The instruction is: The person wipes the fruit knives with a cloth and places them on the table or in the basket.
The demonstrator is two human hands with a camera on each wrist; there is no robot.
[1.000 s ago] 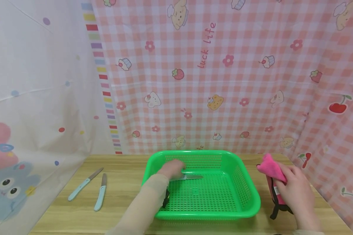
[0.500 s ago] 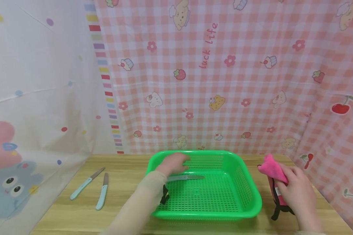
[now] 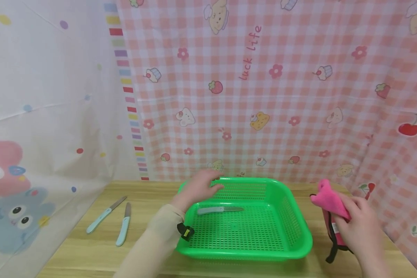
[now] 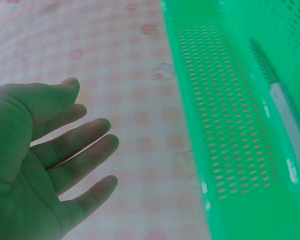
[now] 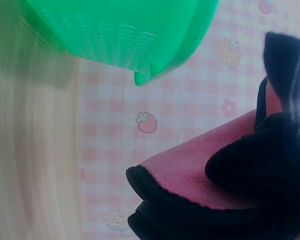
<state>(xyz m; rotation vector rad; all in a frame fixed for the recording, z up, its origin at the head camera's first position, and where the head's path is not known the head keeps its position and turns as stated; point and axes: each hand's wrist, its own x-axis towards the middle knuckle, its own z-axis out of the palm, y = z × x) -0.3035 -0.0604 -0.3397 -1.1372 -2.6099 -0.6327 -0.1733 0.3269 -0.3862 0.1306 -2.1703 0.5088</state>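
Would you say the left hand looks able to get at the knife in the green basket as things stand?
Probably yes: the left hand is empty, its fingers apart, and nothing covers the knife lying in the green basket.

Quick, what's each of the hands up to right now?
Left hand: open, holding nothing.
Right hand: closed, holding the pink cloth.
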